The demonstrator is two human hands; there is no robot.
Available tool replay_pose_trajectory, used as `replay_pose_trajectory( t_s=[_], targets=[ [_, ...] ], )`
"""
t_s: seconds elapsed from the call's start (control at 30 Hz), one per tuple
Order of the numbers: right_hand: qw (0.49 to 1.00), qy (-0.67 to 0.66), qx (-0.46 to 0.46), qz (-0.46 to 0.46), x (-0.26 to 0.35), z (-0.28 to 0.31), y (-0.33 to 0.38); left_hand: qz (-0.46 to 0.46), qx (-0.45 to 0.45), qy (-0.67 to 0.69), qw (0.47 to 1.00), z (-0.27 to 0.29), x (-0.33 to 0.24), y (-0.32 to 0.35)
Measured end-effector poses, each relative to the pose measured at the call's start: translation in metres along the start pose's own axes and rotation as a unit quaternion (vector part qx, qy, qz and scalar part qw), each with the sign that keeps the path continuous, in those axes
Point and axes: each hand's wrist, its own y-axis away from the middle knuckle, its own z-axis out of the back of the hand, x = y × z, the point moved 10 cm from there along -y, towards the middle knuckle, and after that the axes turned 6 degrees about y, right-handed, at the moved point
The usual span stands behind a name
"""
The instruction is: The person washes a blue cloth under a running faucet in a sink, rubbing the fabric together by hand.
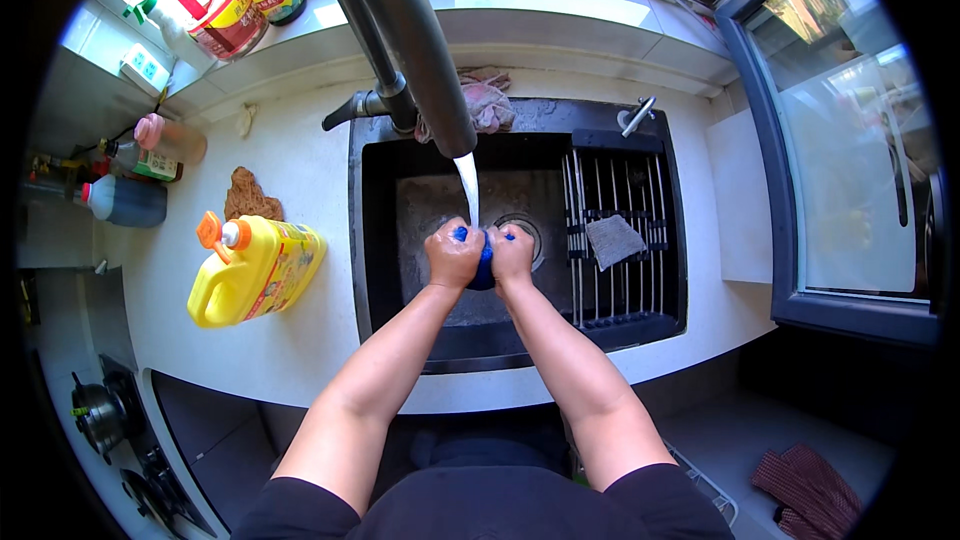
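Observation:
Both of my hands are closed around a bunched, wet blue cloth (484,270) over the black sink (425,202). My left hand (452,255) grips its left side and my right hand (513,256) its right, with the knuckles up and bits of blue showing at the fingers. From the dark faucet (440,90) a stream of water (467,185) falls between the hands onto the cloth. Most of the cloth is hidden by my fingers. Behind my right hand, the round drain (533,232) shows in part.
Right in the sink, a metal-bar rack (597,285) carries a grey scouring pad (615,241). On the left counter stand a yellow detergent jug (265,275), a brown cloth (250,196) and several bottles (125,200). A pink rag (488,106) lies behind the faucet. An open window (790,190) juts in at right.

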Motion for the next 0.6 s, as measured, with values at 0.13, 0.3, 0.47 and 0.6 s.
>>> replay_pose_trajectory(
  t_s=[0.13,0.3,0.47,0.6],
  targets=[
    [0.999,-0.034,0.0,-0.03,0.01,0.009,-0.001,0.168,0.024,0.152,0.974,-0.008,0.041,0.007],
    [0.989,-0.132,0.021,-0.057,0.004,0.02,0.006,0.505,0.13,0.391,0.758,-0.03,0.061,0.057],
    [0.985,-0.162,0.06,-0.028,0.004,0.026,0.011,0.626,0.111,0.4,0.66,-0.041,0.071,0.081],
    [0.96,-0.234,0.124,-0.091,-0.001,0.028,0.014,0.519,0.037,0.423,0.742,-0.035,0.095,0.061]
  ],
)
